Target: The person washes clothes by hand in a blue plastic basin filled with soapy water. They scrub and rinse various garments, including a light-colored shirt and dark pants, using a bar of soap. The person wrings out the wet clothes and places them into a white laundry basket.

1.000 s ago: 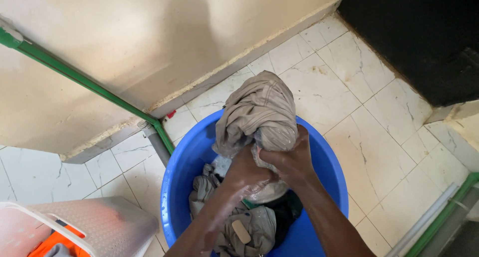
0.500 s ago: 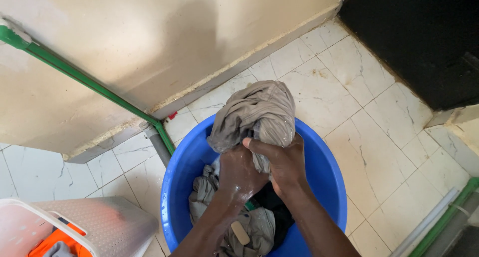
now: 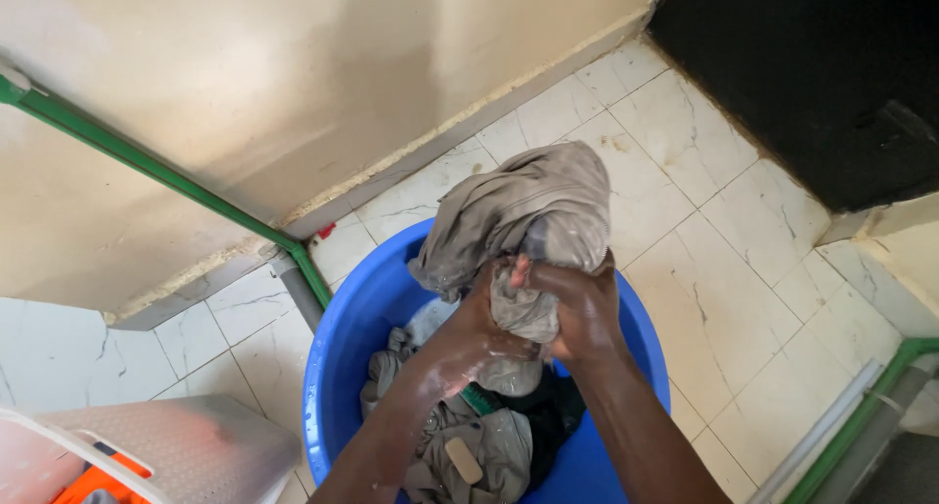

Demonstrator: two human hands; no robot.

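A wet grey-brown garment (image 3: 528,211) is bunched up above a round blue plastic basin (image 3: 352,318). My left hand (image 3: 469,333) and my right hand (image 3: 577,304) both grip the garment's lower part, pressed close together over the middle of the basin. Its upper part hangs over the basin's far rim. More wet clothes (image 3: 469,445), grey and dark, lie in the basin under my forearms. Both hands look wet and soapy.
The basin stands on a white tiled floor (image 3: 743,269) by a cream wall (image 3: 293,93). A green pipe (image 3: 166,176) runs down the wall to the floor. A white plastic container (image 3: 147,445) with orange contents sits at lower left. A dark doorway (image 3: 812,74) is at upper right.
Both hands slid along the garment, first toward me and then back up over the basin's middle, rubbing it together. The garment's bunched top shifted slightly to the right.
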